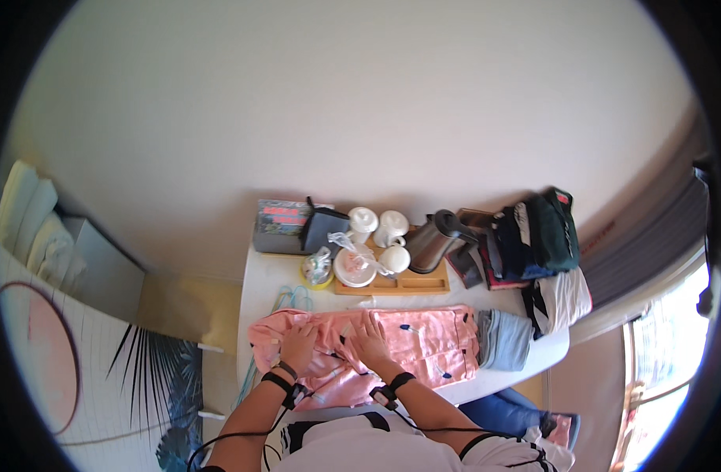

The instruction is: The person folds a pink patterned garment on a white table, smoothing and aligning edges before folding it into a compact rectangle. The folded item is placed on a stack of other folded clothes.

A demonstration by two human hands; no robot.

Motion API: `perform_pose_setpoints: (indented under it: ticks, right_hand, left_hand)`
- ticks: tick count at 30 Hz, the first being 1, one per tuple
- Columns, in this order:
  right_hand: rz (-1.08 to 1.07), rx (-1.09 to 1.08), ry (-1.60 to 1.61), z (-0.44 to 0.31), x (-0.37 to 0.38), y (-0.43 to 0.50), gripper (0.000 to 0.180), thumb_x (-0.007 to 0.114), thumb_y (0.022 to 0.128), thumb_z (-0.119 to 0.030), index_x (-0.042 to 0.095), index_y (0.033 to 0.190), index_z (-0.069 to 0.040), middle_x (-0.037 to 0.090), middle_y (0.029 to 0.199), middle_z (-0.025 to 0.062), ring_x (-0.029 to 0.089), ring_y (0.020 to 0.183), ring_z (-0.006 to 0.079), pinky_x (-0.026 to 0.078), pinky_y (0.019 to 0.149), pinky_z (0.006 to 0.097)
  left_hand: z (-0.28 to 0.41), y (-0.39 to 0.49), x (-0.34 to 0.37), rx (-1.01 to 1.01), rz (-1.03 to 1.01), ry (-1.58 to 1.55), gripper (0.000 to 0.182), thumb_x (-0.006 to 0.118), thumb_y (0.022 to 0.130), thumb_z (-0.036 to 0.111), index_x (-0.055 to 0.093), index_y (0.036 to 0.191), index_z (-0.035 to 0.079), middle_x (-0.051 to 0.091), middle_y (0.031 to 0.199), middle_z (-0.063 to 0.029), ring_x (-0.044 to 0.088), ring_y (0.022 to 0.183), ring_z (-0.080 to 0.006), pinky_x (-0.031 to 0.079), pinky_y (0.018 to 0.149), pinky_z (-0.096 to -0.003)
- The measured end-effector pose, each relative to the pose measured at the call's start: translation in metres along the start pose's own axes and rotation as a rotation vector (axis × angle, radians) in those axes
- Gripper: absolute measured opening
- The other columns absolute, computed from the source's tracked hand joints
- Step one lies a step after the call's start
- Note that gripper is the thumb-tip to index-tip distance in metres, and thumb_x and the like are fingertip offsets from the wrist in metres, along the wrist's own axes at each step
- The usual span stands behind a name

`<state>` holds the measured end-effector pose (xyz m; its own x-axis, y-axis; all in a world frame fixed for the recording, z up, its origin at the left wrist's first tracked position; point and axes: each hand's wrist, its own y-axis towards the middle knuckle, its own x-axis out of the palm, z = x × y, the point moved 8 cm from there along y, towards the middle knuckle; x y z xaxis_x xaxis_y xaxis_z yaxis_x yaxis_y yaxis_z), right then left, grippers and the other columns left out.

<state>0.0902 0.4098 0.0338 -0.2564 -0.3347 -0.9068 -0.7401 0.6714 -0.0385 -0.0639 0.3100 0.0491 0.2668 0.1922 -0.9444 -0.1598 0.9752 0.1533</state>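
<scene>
A pink garment (422,336) with dark printed motifs lies along the front of the white table (257,280). Its right part is folded flat with layered edges, while the left part is rumpled and hangs towards me. My left hand (299,343) rests palm down on the rumpled left part. A short way to its right, my right hand (369,342) presses on the cloth near the middle, fingers spread. Neither hand visibly pinches the fabric. Folded light-blue denim (505,339) sits against the garment's right end.
Behind the cloth stand a wooden tray (422,286), white lidded cups (391,227), a steel kettle (428,245) and a grey box (277,242). Folded clothes (531,236) are stacked at the back right. Blue cords (295,298) lie at left. Jeans (496,413) are below the table's right edge.
</scene>
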Motion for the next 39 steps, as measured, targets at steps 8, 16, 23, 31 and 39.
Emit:
perform_pose_setpoints:
  ticks: [8, 16, 23, 31, 39]
  right_hand:
    - [0.094, 0.316, -0.148, 0.1, -0.047, -0.053, 0.058, 0.047, 0.095, -0.04, 0.031, 0.149, -0.026, 0.015, 0.157, 0.0227, 0.011, 0.146, 0.038, 0.008, 0.116, 0.0553]
    - [0.229, 0.404, -0.147, 0.204, -0.068, -0.096, 0.057, 0.053, 0.091, -0.035, 0.039, 0.146, -0.026, 0.022, 0.156, 0.0171, 0.014, 0.146, 0.0361, 0.012, 0.116, 0.0538]
    - [0.494, 0.618, 0.061, 0.29, -0.128, -0.14, 0.074, 0.066, 0.083, -0.026, 0.031, 0.145, -0.006, 0.043, 0.134, 0.0195, 0.038, 0.128, 0.0372, 0.037, 0.105, 0.0453]
    - [0.082, 0.988, -0.02, 0.337, -0.145, -0.133, 0.08, 0.082, 0.064, -0.055, 0.047, 0.112, 0.0, 0.059, 0.111, 0.0183, 0.063, 0.102, 0.0336, 0.056, 0.079, 0.0382]
    - [0.0, 0.764, 0.199, 0.334, -0.134, -0.129, 0.058, 0.077, 0.068, -0.046, 0.066, 0.106, -0.003, 0.064, 0.111, 0.0154, 0.064, 0.103, 0.0332, 0.053, 0.086, 0.0411]
  left_hand:
    - [0.06, 0.012, -0.004, -0.097, -0.003, -0.034, 0.049, 0.054, 0.089, 0.027, 0.05, 0.135, 0.011, 0.048, 0.14, -0.0122, 0.041, 0.129, -0.035, 0.028, 0.107, -0.0551]
    - [0.099, 0.014, 0.058, 0.012, -0.271, 0.056, 0.072, 0.055, 0.089, 0.04, 0.027, 0.15, 0.015, 0.019, 0.157, -0.0179, 0.013, 0.146, -0.0378, 0.011, 0.115, -0.0558]
    - [0.143, 0.029, 0.069, 0.01, -0.257, -0.072, 0.068, 0.057, 0.089, 0.039, 0.032, 0.148, 0.016, 0.027, 0.154, -0.0187, 0.023, 0.142, -0.0384, 0.016, 0.113, -0.0585]
    - [0.245, 0.042, 0.104, 0.213, -0.348, 0.088, 0.068, 0.057, 0.089, 0.044, 0.031, 0.149, 0.023, 0.021, 0.157, -0.0162, 0.018, 0.144, -0.038, 0.013, 0.111, -0.0647]
    - [0.272, 0.053, 0.114, 0.229, -0.592, 0.056, 0.071, 0.059, 0.09, 0.035, 0.025, 0.151, 0.024, 0.012, 0.159, -0.0157, 0.014, 0.145, -0.0397, 0.019, 0.108, -0.0675]
